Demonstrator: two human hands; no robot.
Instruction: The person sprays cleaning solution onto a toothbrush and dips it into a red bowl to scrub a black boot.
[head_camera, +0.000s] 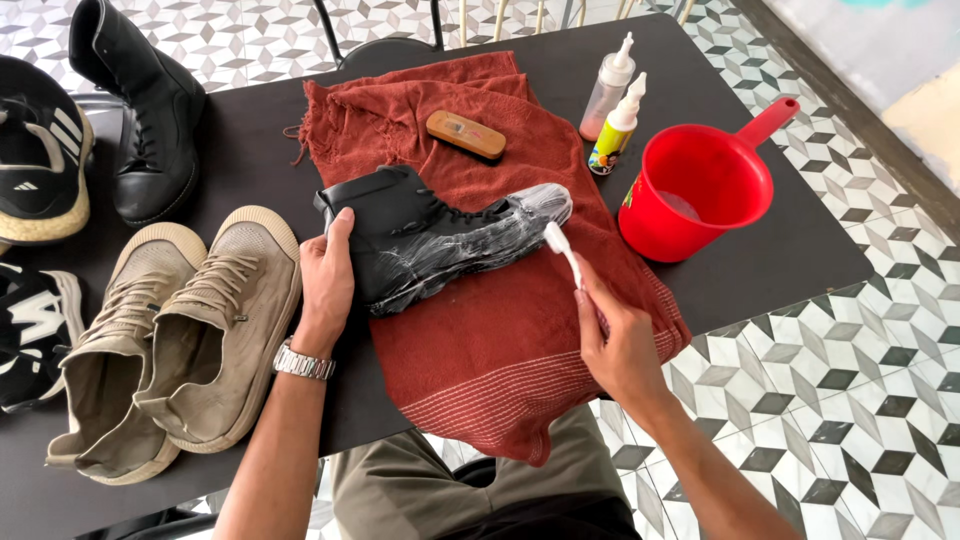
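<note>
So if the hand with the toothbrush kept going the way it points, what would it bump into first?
Probably the soapy black boot. The right hand aims its toothbrush up and left, and the bristles are already at the boot's foamy toe, though contact is hard to judge.

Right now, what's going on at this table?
A person is scrubbing a black boot that lies on its side on a red towel. The left hand steadies the boot at its ankle end, while the right hand holds a white toothbrush near the foam-covered toe. A red scoop, two squeeze bottles and a wooden brush sit close by; beige sneakers wait at left.
</note>
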